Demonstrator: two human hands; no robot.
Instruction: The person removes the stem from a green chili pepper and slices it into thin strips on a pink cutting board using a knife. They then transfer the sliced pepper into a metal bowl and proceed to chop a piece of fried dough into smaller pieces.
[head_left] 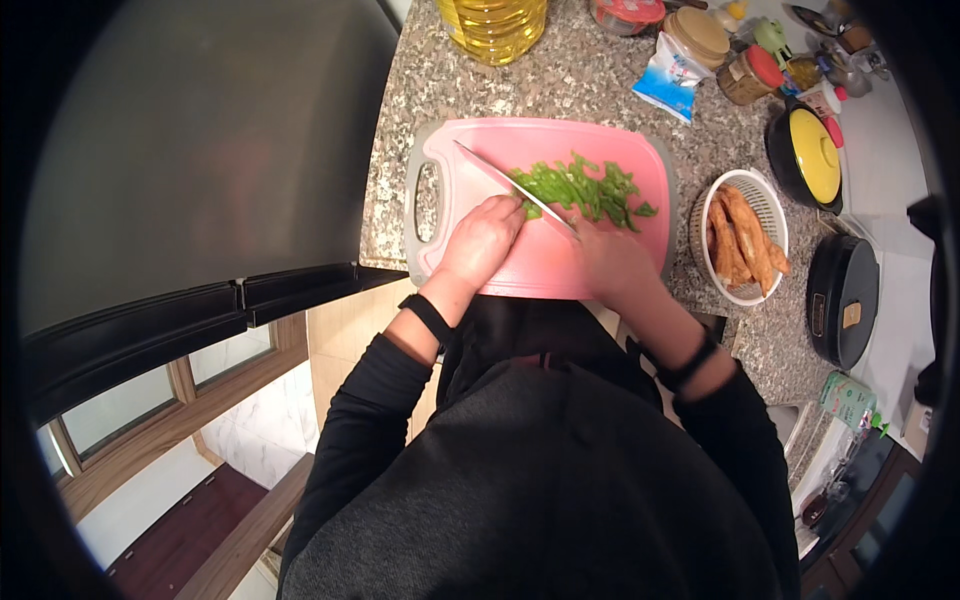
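Note:
A pink cutting board (470, 270) with a grey rim lies on the counter in front of me. My right hand (608, 262) is wrapped round the handle of a kitchen knife (500, 176), whose blade slants across the board to the far left. Beyond the blade is a loose heap of cut green pepper (590, 188). With its fingers curled together, my left hand (484, 236) presses on the board beside the blade. A bit of green pepper shows at its fingertips; how much lies under them is hidden.
Right of the board stands a white basket (703, 250) of brown fried dough sticks (740, 240). Further right are a yellow-lidded pot (812, 147) and a black round appliance (845, 300). An oil bottle (495, 25), a blue-white packet (670, 80) and jars stand at the back.

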